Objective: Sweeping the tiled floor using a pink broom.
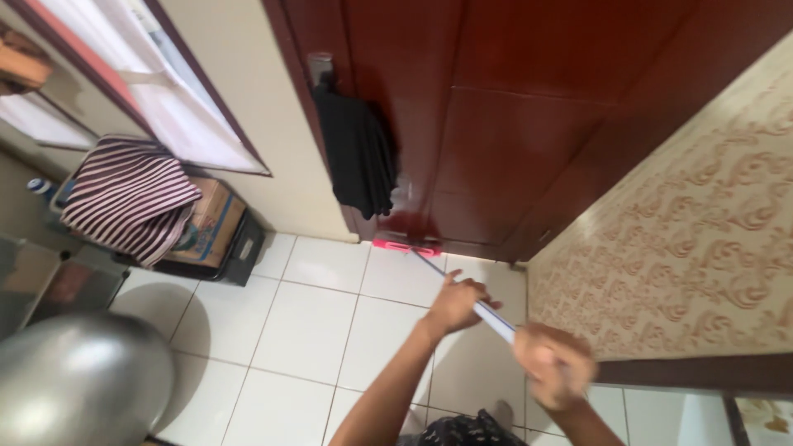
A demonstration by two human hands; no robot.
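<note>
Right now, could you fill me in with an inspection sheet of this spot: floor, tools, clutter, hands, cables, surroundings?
Surface: white tiled floor, glossy, dark grout lines.
Job's things: long pale mop handle running to a pink mop head at the foot of the red-brown door.
Clutter: striped cloth draped over a cardboard box; grey ball at lower left.
Hands: left hand grips the handle lower down; right hand, blurred, grips its upper end.
Cables: nothing seen.
Surroundings: black garment hanging on the door, cream wall, patterned wall at right.
</note>
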